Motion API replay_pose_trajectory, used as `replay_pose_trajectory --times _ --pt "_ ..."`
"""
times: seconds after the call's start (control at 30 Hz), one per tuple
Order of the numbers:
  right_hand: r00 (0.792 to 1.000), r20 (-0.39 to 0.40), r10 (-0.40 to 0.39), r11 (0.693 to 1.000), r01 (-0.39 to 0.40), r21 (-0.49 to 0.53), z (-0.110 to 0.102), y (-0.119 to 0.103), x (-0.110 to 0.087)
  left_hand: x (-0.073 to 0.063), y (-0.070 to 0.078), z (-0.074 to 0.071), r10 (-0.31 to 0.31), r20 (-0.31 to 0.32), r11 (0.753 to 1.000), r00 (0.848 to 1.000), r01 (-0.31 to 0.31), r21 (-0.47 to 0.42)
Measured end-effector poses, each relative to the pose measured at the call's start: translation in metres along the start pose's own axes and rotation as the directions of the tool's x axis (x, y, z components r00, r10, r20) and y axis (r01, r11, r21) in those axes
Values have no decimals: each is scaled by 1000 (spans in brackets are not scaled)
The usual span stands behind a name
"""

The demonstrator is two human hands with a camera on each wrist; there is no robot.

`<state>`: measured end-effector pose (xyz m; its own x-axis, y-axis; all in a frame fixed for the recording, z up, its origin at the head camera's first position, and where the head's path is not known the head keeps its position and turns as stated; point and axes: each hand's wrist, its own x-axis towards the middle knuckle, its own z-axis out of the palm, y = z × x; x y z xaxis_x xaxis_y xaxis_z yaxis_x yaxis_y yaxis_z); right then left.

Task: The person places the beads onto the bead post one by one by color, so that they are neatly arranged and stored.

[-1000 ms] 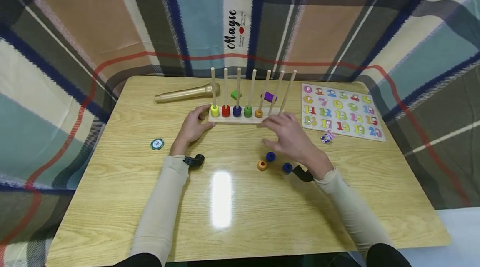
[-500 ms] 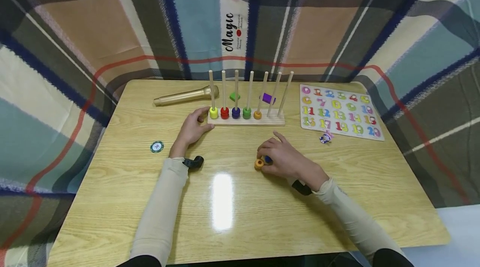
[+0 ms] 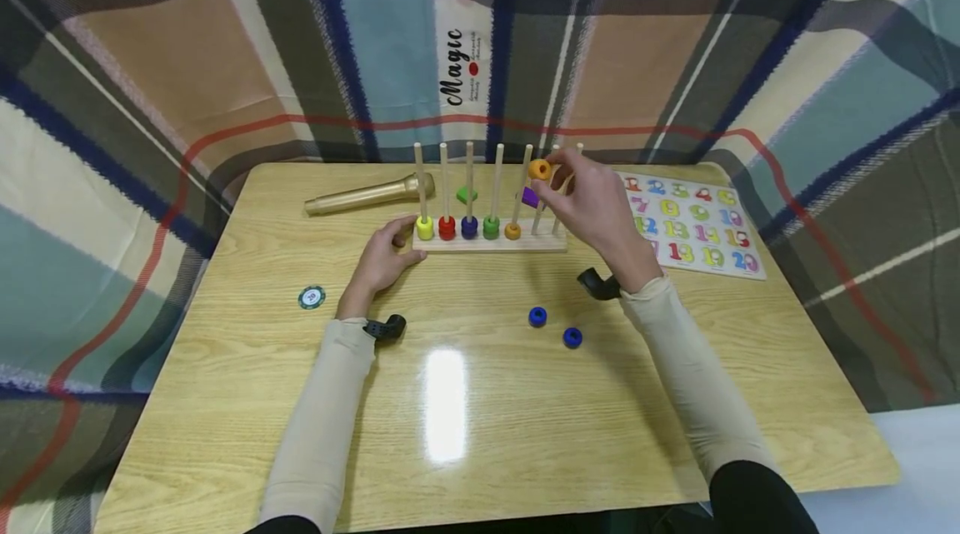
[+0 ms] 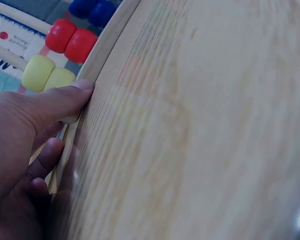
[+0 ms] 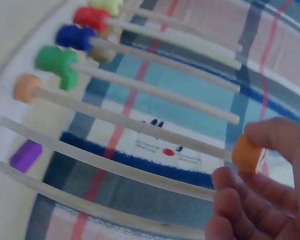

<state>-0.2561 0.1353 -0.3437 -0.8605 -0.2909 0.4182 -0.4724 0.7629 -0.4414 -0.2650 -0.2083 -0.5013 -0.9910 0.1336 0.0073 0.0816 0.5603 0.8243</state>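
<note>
A wooden peg stand (image 3: 487, 245) has a row of upright pegs on its base. Two beads each sit on the yellow, red, blue and green pegs, and one orange bead (image 5: 27, 88) lies at the foot of the fifth. The last two pegs are bare. My left hand (image 3: 381, 259) holds the stand's left end, thumb against the front edge and fingers behind. Between thumb and fingertips, my right hand (image 3: 597, 205) pinches another orange bead (image 5: 248, 155), right at the top of the fifth peg. Two loose blue beads (image 3: 537, 316) lie on the table below that hand.
Behind the stand are a gold-coloured baton (image 3: 367, 196), a green block (image 3: 466, 195) and a purple block (image 3: 530, 197). A number board (image 3: 697, 226) lies at right, partly behind my right hand. A round chip (image 3: 311, 297) rests at left. Plaid cloth (image 3: 390, 34) hangs behind the table.
My right hand came down from the stand to the loose beads, then picked up the orange one and raised it to the fifth peg's tip. The left hand stays at the stand's end.
</note>
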Motion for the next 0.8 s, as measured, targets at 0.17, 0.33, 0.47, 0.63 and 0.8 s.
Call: replay_pose_trajectory --times 0.17,0.33,0.47,0.63,0.8 --pt "998 -46 48 998 -50 -33 3 -6 23 -1 -2 -1 3 2 1000 1000 -3 -2" --pt "995 -39 93 995 -95 -43 6 -9 31 0 -2 -2 12 4 1000 1000 -12 -1" --pt "994 -32 100 994 -101 -44 6 -10 34 1 -2 -1 13 -6 1000 1000 -13 2" --pt "989 12 145 988 -144 -65 2 -15 38 1 -2 -1 10 0 1000 1000 -10 16" --pt "971 99 216 973 -205 -108 0 -20 43 0 -1 0 20 0 1000 1000 -20 17"
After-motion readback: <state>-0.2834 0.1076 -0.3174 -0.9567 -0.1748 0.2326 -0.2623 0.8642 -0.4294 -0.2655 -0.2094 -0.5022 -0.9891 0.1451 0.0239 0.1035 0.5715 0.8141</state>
